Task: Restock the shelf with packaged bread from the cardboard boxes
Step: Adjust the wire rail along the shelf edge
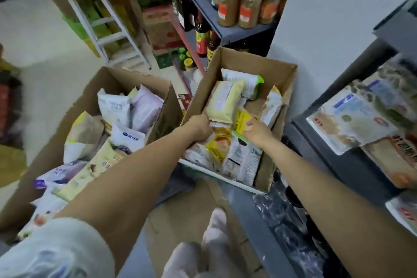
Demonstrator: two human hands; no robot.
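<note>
Both hands are down in the right cardboard box (277,70) in the middle of the frame, a little apart from each other: the left hand (201,126) is pinching the near end of a pale yellow bread pack (223,101) and the right hand (257,131) has its fingers curled on a bright yellow pack (242,119) just beside it. Rest of the bread is loose in that box and in the fuller left cardboard box (135,79) at lower left, and the shelf (320,142) with bagged bread already on it sits at the right edge. If I were doing this I'd grab each pack by the crimped seal or flat under the body, not squeeze the middle, since soft loaves probably dent easily. Lift straight up so the corners don't snag the box wall or drag neighbours out, then lay them label-up next to the packs already there, not piled too high
</note>
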